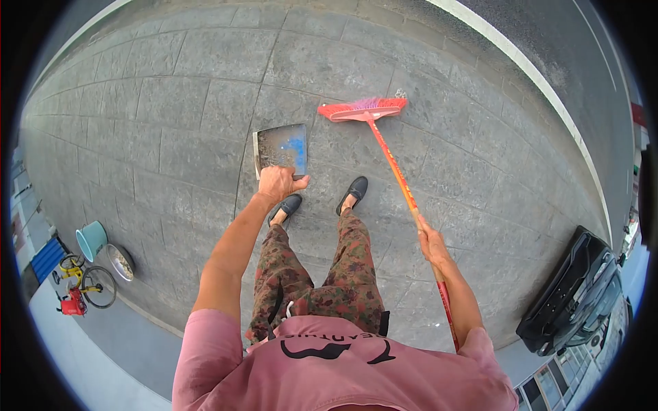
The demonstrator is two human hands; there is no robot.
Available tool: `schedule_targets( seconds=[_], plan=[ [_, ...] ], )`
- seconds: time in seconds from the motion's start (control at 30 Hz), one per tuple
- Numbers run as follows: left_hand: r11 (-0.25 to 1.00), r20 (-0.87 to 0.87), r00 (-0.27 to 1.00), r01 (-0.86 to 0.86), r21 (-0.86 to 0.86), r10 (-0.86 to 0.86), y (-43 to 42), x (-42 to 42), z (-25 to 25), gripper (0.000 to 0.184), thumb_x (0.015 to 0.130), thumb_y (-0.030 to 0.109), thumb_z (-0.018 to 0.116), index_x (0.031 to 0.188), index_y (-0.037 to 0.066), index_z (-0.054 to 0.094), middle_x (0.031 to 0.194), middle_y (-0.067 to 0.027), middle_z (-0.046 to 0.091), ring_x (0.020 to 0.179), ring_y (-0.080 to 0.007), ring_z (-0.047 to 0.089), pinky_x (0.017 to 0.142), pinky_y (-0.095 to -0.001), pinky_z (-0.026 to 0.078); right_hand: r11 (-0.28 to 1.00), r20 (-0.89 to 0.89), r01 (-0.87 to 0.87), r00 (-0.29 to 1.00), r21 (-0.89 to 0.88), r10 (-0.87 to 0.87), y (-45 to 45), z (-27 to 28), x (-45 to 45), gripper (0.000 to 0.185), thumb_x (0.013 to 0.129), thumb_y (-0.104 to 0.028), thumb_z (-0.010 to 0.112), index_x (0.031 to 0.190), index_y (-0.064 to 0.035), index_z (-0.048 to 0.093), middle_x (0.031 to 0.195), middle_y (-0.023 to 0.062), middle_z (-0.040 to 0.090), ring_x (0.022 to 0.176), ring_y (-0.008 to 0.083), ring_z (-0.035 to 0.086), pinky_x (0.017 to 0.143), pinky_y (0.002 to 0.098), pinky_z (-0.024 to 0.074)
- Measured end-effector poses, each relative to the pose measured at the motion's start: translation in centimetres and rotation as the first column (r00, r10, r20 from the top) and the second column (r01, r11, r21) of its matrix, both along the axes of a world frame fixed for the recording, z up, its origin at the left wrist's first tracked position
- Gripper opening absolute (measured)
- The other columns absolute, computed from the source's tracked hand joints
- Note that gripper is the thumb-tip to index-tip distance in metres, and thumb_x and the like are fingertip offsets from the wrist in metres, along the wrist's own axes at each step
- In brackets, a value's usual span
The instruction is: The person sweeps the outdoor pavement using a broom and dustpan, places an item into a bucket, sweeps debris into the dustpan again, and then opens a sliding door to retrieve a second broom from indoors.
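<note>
My left hand (277, 182) is closed at the near end of a metal dustpan (274, 146), thumb pointing right; the handle itself is hidden under the fingers. Dirt and bits of litter lie in the pan, along with a blue patch. My right hand (432, 244) wraps around the orange-red shaft of a broom (392, 162). At the far end, the broom's red and pink bristle head (363, 109) rests on the paving, to the right of the dustpan and apart from it. A small pale scrap (400, 94) lies against the bristles' right end.
Grey stone paving (205, 109) surrounds my feet. To the left stand a light blue bucket (91, 240), a round basin (120, 263) with something in it, and a yellow bicycle (86, 284). A dark car (574, 291) is at lower right. A white line (521, 61) borders the road.
</note>
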State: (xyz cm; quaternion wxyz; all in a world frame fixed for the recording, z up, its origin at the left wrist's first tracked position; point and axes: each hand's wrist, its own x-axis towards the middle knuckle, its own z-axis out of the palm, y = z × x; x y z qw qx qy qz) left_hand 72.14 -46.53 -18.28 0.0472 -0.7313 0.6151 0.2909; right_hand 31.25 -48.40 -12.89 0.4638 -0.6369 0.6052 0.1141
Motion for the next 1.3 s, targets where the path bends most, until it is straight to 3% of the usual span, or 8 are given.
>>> schedule_targets(
  seconds=[0.2, 0.43, 0.5, 0.63, 0.87, 0.93, 1.13, 1.3],
  plan=[
    [0.998, -0.037, 0.999, -0.004, -0.055, 0.002, 1.5, 0.4, -0.3, 0.056, 0.069, 0.057, 0.049, 0.058, 0.004, 0.059, 0.053, -0.0154, 0.056, 0.053, -0.0282, 0.058, 0.051, -0.0361, 0.047, 0.895, -0.085, 0.371, 0.928, 0.249, -0.362, -5.8, 7.1, 4.5, 0.044, 0.085, -0.012, 0.042, 0.128, -0.0177, 0.034, 0.054, 0.0021, 0.041, 0.042, 0.0113, 0.041, 0.038, 0.0287, 0.0371],
    [0.974, -0.123, 0.989, -0.102, -0.205, 0.078, 2.5, 1.0, -0.6, 0.053, 0.07, 0.055, 0.051, 0.058, 0.003, 0.053, 0.048, -0.0128, 0.053, 0.049, -0.0284, 0.056, 0.049, -0.0364, 0.046, 0.982, 0.069, 0.085, 0.995, -0.171, -0.074, -22.9, -8.9, 13.3, 0.042, 0.085, -0.015, 0.04, 0.126, -0.0134, 0.036, 0.054, 0.0082, 0.048, 0.04, 0.0187, 0.048, 0.038, 0.0327, 0.0418],
    [0.999, -0.07, 0.997, -0.009, -0.044, 0.006, 2.4, 1.6, 0.0, 0.053, 0.072, 0.053, 0.05, 0.055, 0.003, 0.053, 0.048, -0.0134, 0.053, 0.049, -0.0288, 0.056, 0.049, -0.0366, 0.046, 0.99, 0.04, 0.08, 0.996, -0.114, -0.076, -21.8, -10.8, 13.1, 0.042, 0.084, -0.015, 0.04, 0.126, -0.0141, 0.036, 0.055, 0.0094, 0.049, 0.041, 0.0198, 0.05, 0.038, 0.0335, 0.0414],
    [0.997, -0.098, 0.993, 0.075, 0.016, -0.073, 5.0, 2.8, 1.1, 0.054, 0.074, 0.051, 0.048, 0.051, 0.002, 0.052, 0.047, -0.0144, 0.052, 0.048, -0.0298, 0.055, 0.05, -0.0368, 0.047, 0.934, 0.043, -0.154, 0.983, -0.323, 0.177, -10.9, -10.6, 5.9, 0.046, 0.08, -0.007, 0.042, 0.125, -0.0112, 0.036, 0.065, 0.0187, 0.05, 0.06, 0.0255, 0.054, 0.059, 0.0362, 0.0418],
    [0.994, -0.171, 0.98, -0.102, 0.028, 0.106, 10.6, 6.0, 6.2, 0.054, 0.074, 0.049, 0.049, 0.05, 0.0, 0.049, 0.045, -0.0161, 0.048, 0.048, -0.0336, 0.052, 0.05, -0.0393, 0.045, 0.99, -0.071, -0.141, 0.987, 0.014, 0.142, -2.9, 2.9, 4.0, 0.046, 0.081, -0.008, 0.044, 0.127, -0.0131, 0.035, 0.066, 0.0157, 0.05, 0.06, 0.0215, 0.048, 0.062, 0.0301, 0.0409],
    [0.983, -0.203, 0.963, -0.181, 0.016, 0.18, 11.7, 6.5, 7.7, 0.055, 0.074, 0.05, 0.05, 0.051, 0.0, 0.05, 0.045, -0.0168, 0.048, 0.048, -0.0341, 0.052, 0.049, -0.0397, 0.044, 0.959, 0.028, -0.208, 0.976, -0.194, 0.217, -4.7, 2.0, 6.1, 0.044, 0.082, -0.01, 0.042, 0.126, -0.0111, 0.035, 0.096, 0.0251, 0.054, 0.093, 0.0365, 0.054, 0.079, 0.0361, 0.0404],
    [0.91, -0.199, 0.889, -0.412, 0.05, 0.413, 15.8, 8.0, 9.8, 0.05, 0.072, 0.045, 0.054, 0.053, -0.001, 0.051, 0.045, -0.0145, 0.047, 0.044, -0.0314, 0.05, 0.046, -0.0375, 0.043, 0.974, 0.153, -0.08, 0.982, -0.211, 0.113, -19.0, -6.9, 23.6, 0.041, 0.083, -0.015, 0.041, 0.124, -0.0106, 0.038, 0.06, 0.0146, 0.051, 0.047, 0.0219, 0.052, 0.046, 0.0344, 0.0429],
    [0.842, -0.199, 0.823, -0.539, 0.021, 0.532, 19.0, 10.1, 9.6, 0.045, 0.072, 0.039, 0.058, 0.053, -0.002, 0.049, 0.043, -0.0121, 0.044, 0.039, -0.0252, 0.047, 0.044, -0.0354, 0.041, 0.995, 0.111, -0.075, 0.99, -0.07, 0.083, -20.5, -13.5, 29.4, 0.039, 0.084, -0.016, 0.039, 0.122, -0.0105, 0.038, 0.058, 0.0127, 0.052, 0.044, 0.0227, 0.052, 0.041, 0.0347, 0.0439]
  ],
)
